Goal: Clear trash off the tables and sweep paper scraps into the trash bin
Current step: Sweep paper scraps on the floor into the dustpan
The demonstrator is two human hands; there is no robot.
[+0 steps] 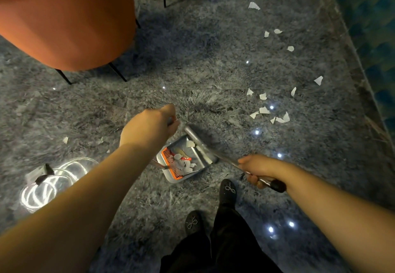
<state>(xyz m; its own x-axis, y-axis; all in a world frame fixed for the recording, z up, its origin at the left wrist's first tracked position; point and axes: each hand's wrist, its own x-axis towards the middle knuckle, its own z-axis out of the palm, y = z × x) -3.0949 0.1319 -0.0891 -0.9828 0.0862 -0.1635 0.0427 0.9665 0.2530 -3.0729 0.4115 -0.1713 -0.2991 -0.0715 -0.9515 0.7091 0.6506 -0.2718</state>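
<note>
Left hand (152, 128) grips the dustpan (183, 163) handle to steady it; right hand (259, 171) clenches the broom (203, 142), brushing paper scraps (265, 110) beyond it inward

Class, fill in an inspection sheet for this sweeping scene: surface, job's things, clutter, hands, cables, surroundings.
Surface: shaggy grey carpet, with a glossy dark floor strip on its right.
Job's things: grey dustpan with an orange comb edge, already holding paper pieces; broom with its head at the pan's mouth; paper scraps scattered on the carpet to the right, one lone scrap on the left.
Clutter: nothing seen beyond the scraps.
Hands: left hand grips the dustpan's handle; right hand grips the broom handle.
Cables: coiled glowing light strip at left.
Surroundings: orange chair; teal wall.
</note>
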